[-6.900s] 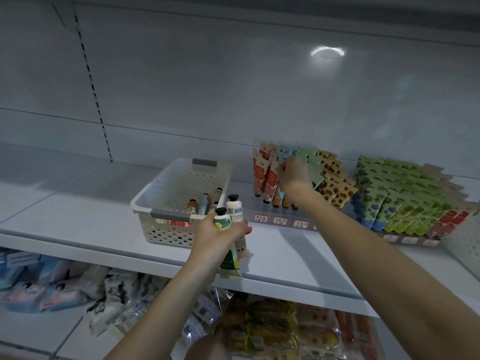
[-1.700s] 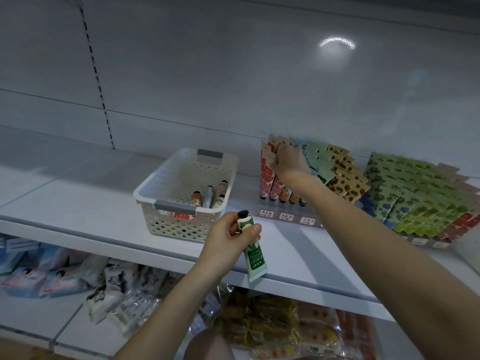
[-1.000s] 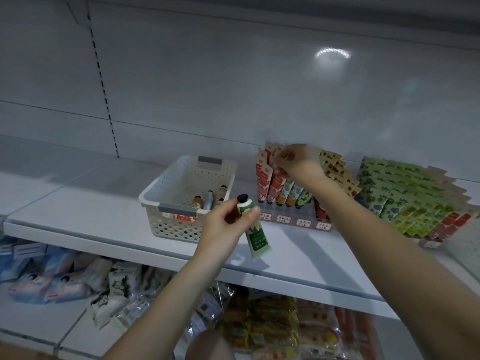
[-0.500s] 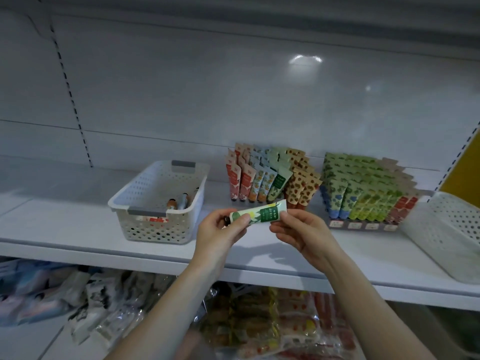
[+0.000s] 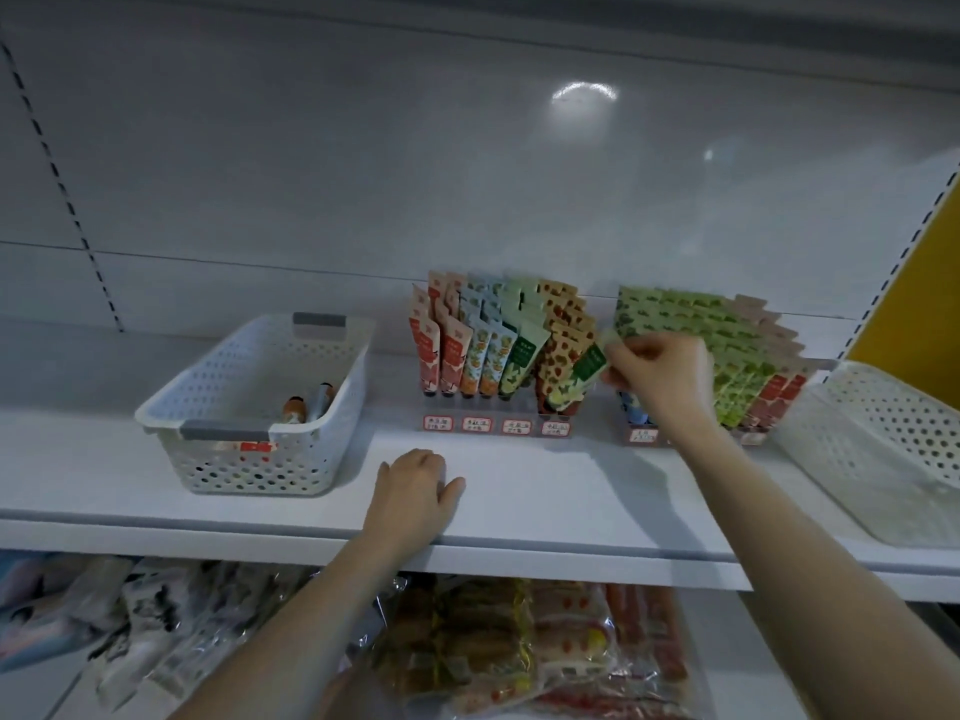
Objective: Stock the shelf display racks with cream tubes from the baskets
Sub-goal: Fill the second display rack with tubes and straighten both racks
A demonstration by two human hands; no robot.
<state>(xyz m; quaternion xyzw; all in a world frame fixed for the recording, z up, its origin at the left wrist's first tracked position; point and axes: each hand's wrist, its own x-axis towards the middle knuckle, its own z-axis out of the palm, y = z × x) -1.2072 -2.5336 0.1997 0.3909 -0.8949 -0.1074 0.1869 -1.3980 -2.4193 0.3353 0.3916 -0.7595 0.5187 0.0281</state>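
My right hand pinches a green tube by its flat crimped end, fingers curled round it. The tube slants cap-down against the right end of the left rack. I cannot tell whether its cap sits in a slot. My left hand holds nothing. It rests on the shelf near the front edge, fingers loosely bent.

The left rack holds rows of upright tubes, red, orange, green and strawberry-patterned, with labels along its front. The right rack is packed with mostly green tubes, and my right hand and wrist hide part of its front. The left basket holds a few loose tubes at its bottom. The right basket is cut off at the edge, and I cannot make out what it holds. Below the shelf lie blurred packets.
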